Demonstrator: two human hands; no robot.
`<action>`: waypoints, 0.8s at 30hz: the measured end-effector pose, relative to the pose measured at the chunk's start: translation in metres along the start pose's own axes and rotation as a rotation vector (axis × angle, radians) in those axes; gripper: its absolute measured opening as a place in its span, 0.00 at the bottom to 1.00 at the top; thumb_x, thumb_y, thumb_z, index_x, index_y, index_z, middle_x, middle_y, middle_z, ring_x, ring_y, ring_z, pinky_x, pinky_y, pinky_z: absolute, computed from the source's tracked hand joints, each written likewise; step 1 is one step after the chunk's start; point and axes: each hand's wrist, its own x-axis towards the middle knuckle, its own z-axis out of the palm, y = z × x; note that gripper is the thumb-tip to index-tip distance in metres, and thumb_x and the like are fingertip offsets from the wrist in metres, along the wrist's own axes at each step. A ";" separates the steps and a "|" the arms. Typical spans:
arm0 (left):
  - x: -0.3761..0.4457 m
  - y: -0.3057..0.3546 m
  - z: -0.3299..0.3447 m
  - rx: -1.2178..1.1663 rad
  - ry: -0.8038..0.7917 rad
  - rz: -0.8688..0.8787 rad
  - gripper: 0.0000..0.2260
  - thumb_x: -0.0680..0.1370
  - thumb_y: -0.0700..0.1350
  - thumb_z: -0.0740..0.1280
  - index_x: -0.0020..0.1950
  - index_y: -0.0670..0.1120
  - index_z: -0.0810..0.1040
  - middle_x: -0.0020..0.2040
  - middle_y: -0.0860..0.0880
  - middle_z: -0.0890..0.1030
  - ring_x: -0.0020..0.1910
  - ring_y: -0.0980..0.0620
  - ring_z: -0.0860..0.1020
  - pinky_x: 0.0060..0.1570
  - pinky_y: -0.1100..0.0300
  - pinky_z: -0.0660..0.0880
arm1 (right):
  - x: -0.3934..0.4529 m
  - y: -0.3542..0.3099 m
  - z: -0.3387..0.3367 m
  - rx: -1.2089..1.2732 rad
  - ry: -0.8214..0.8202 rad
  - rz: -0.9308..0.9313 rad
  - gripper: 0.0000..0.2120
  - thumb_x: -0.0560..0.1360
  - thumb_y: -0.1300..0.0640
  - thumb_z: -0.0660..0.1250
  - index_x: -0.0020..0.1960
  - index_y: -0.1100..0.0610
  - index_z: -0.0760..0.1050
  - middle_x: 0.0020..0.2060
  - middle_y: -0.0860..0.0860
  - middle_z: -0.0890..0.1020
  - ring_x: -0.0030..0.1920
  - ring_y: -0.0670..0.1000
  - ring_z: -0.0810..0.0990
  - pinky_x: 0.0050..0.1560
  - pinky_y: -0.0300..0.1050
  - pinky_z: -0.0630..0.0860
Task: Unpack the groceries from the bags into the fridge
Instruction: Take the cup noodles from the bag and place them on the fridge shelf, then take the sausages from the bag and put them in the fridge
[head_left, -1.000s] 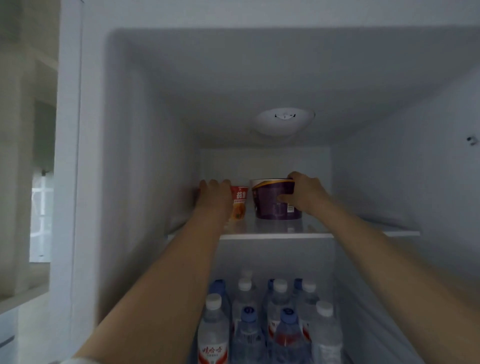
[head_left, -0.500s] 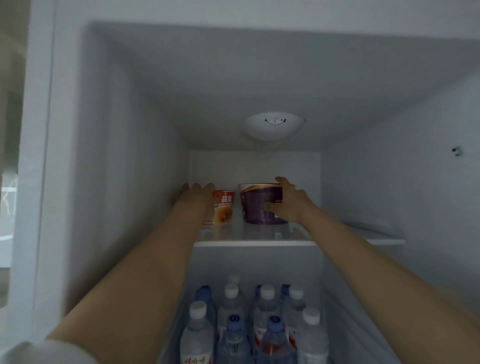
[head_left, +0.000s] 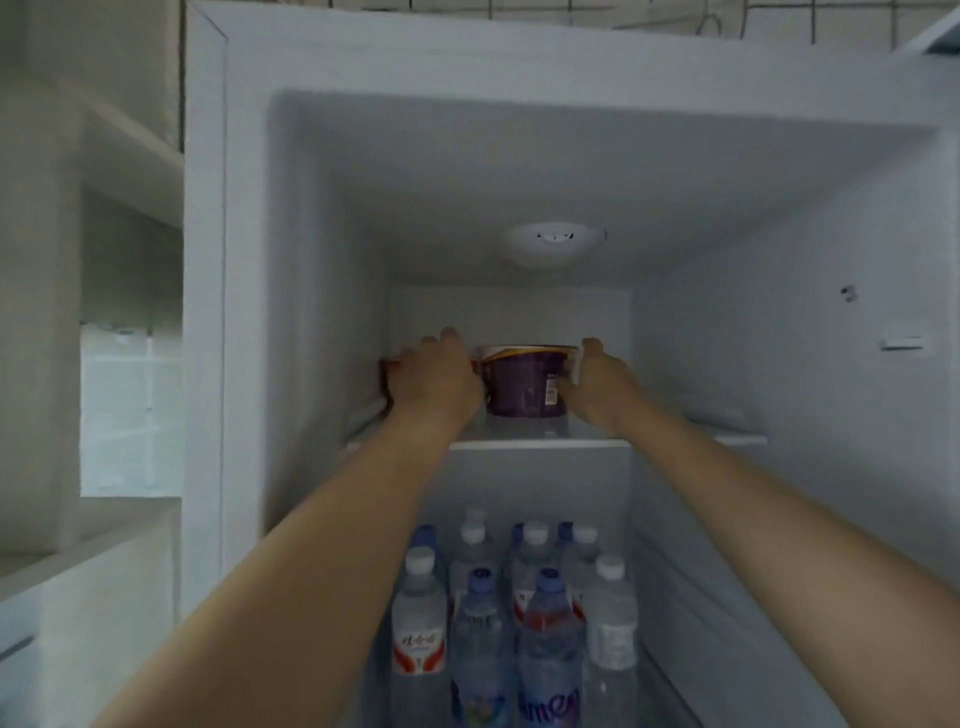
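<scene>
— Up on the top shelf (head_left: 540, 443) of the open fridge (head_left: 249, 312), what do both hands have?
— A cup each. The right hand (head_left: 597, 387) wraps the right side of the purple tub (head_left: 524, 382), thumb on the front near the label, fingers curled round the rim; its grip is clamped on the tub. The tub stands upright on the shelf, about the middle.
— And the left?
— The left hand (head_left: 436, 382) covers a smaller red cup (head_left: 387, 366), of which only a sliver shows at the hand's left edge, close to the fridge's left wall. The fingers curl over and behind it, so the grip looks closed round the cup, though the contact itself is hidden by the back of the hand.
— Are the two cups touching?
— I cannot tell; the left hand sits between them and blocks the gap.
— What lies below?
— Water bottles (head_left: 524, 597) stand packed together in the compartment under the shelf, with white and blue caps, some with red labels, two in front with purple ones.
— Anything overhead?
— A round white lamp cover (head_left: 553, 243) is set in the fridge ceiling. Pale open shelving (head_left: 104, 156) stands left of the fridge.
</scene>
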 end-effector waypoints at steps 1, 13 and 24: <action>-0.009 0.004 -0.006 -0.028 0.037 0.030 0.14 0.76 0.45 0.63 0.60 0.42 0.71 0.58 0.38 0.78 0.57 0.36 0.77 0.50 0.49 0.74 | -0.010 -0.004 -0.006 -0.002 0.033 -0.018 0.27 0.78 0.54 0.63 0.71 0.64 0.58 0.61 0.62 0.75 0.60 0.62 0.75 0.55 0.48 0.73; -0.223 0.017 -0.028 -0.893 0.045 0.298 0.12 0.78 0.45 0.64 0.61 0.52 0.75 0.50 0.55 0.80 0.51 0.53 0.78 0.48 0.51 0.78 | -0.234 -0.007 -0.025 0.180 0.460 -0.117 0.18 0.76 0.60 0.66 0.65 0.61 0.70 0.58 0.54 0.78 0.59 0.49 0.76 0.60 0.34 0.68; -0.424 0.003 0.015 -1.051 -0.456 0.309 0.09 0.76 0.47 0.63 0.55 0.56 0.75 0.45 0.54 0.82 0.45 0.60 0.79 0.46 0.72 0.73 | -0.503 0.024 -0.006 0.035 0.267 0.249 0.17 0.78 0.53 0.62 0.64 0.60 0.72 0.58 0.50 0.78 0.61 0.44 0.76 0.62 0.32 0.69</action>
